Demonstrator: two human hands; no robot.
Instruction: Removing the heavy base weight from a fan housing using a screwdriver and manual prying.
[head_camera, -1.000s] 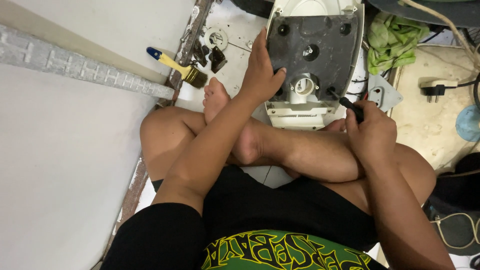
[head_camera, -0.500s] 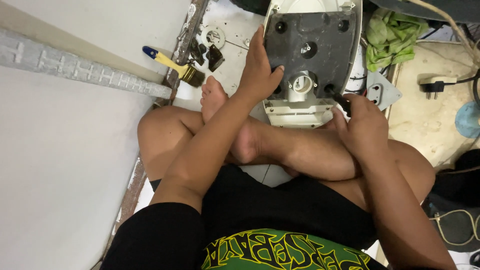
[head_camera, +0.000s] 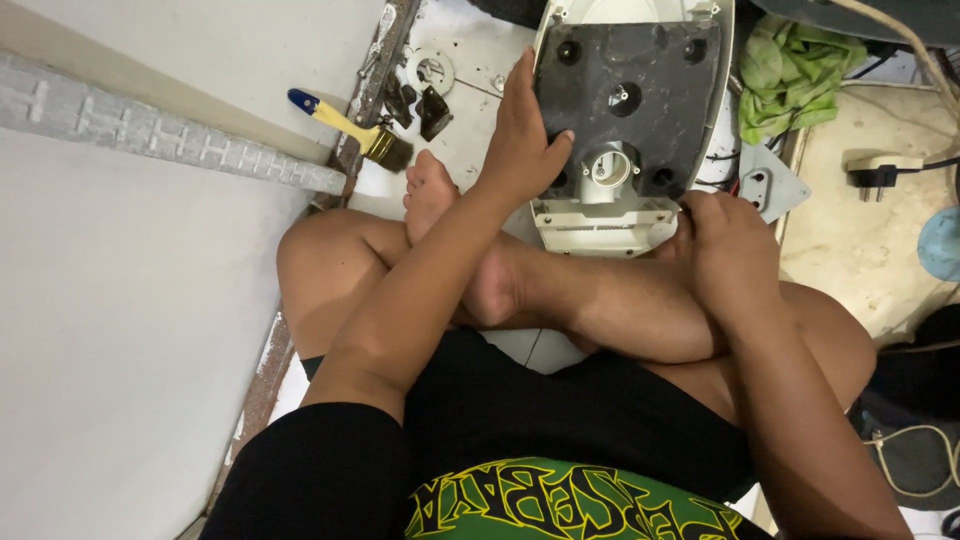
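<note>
On the floor between the crossed legs, a white appliance housing (head_camera: 632, 120) with a dark inner plate is laid open side up, its near edge just above the shins. It is steadied by the left hand (head_camera: 520, 140), whose fingers are spread flat and open along the left edge of the dark plate, gripping nothing. The right hand (head_camera: 725, 250) is curled at the housing's near right corner; whether anything is held in its fingers cannot be told. For this step to be done well, firm downward pressure should be kept by the flat hand so the housing cannot slide, and the pale round fitting (head_camera: 610, 170) at the centre should be left uncovered. A yellow-handled brush (head_camera: 350, 130) lies well apart at the left.
</note>
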